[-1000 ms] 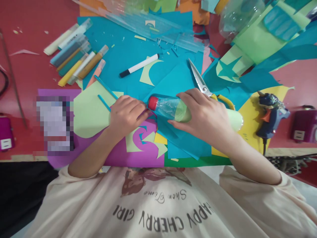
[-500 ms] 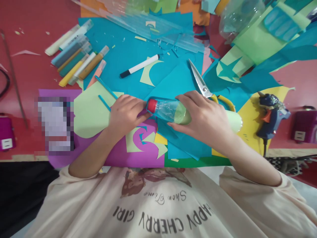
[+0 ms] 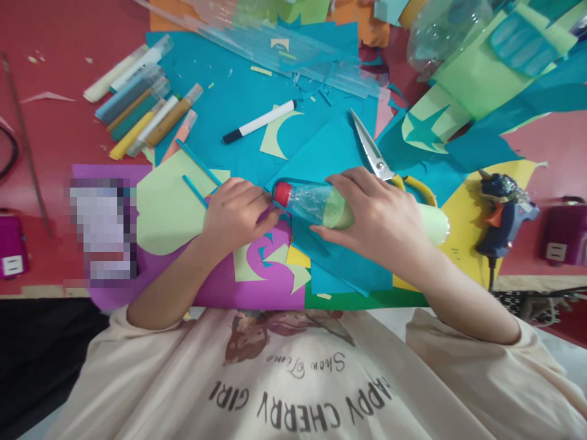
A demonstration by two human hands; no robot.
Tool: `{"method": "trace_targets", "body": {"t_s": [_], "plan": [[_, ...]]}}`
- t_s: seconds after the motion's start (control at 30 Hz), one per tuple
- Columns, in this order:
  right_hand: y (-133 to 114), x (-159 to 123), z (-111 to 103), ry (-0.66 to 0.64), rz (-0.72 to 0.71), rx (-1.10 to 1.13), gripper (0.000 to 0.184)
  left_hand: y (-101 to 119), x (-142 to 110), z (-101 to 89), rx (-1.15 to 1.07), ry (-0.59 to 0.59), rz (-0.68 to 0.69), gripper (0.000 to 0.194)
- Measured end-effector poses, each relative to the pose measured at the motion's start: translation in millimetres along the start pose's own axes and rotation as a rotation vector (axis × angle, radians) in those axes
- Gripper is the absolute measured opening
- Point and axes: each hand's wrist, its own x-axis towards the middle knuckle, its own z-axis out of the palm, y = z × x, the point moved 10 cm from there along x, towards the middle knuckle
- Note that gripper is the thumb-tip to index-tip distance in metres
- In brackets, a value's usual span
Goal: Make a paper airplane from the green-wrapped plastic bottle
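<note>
A clear plastic bottle [image 3: 308,203] with a red cap [image 3: 282,194] lies on its side, the cap to the left. Pale green paper [image 3: 435,223] wraps its body. My right hand [image 3: 378,211] is closed round that wrapped body from above. Beside the cap, my left hand [image 3: 238,211] has its fingers bent and pinched together; what is between the fingertips is hidden. Blue paper [image 3: 316,159] lies under and behind the bottle, and a thin blue edge shows close to the cap. Scissors [image 3: 378,164] with yellow handles rest just beyond my right hand.
Several markers [image 3: 137,116] lie at the back left, and a white marker [image 3: 259,122] in the middle. A glue gun [image 3: 504,214] sits on yellow paper at right. Green paper [image 3: 169,201] and a blurred-out flat object [image 3: 103,229] are at left. Another clear bottle [image 3: 444,36] is at back right.
My left fingertips have shifted slightly beside the cap, and the thumb has come a little away from it. My right hand and the bottle are almost still.
</note>
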Motion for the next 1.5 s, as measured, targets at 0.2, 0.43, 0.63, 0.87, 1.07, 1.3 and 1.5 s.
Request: {"method": "trace_targets", "body": {"t_s": [0.2,0.43,0.63,0.87,1.07,1.3,1.5], "plan": [[1,-1,1,0.001,0.001,0.011,0.052,5,2,-2.4,0.023,-0.001,0.077,0.036],[1,-2,0,0.008,0.011,0.007,0.053,6,2,-3.0,0.005,0.009,0.046,0.036],[1,-3,-3,0.021,0.004,0.016,0.052,4,0,-2.5,-0.045,0.033,0.004,0.032],[2,-9,-5,0.027,-0.040,0.034,0.052,-19,-8,6.3,-0.314,-0.095,-0.220,0.014],[-2,-18,-8,0.074,-0.082,0.049,0.051,-36,-24,32.6,-0.869,-0.167,-0.613,0.010],[-7,-22,-7,0.076,-0.107,0.029,0.052,-39,-27,40.7,-0.946,-0.150,-0.661,0.033],[-10,-23,-10,0.110,-0.149,0.030,0.051,-37,-31,45.5,-1.049,-0.197,-0.697,0.039]]}}
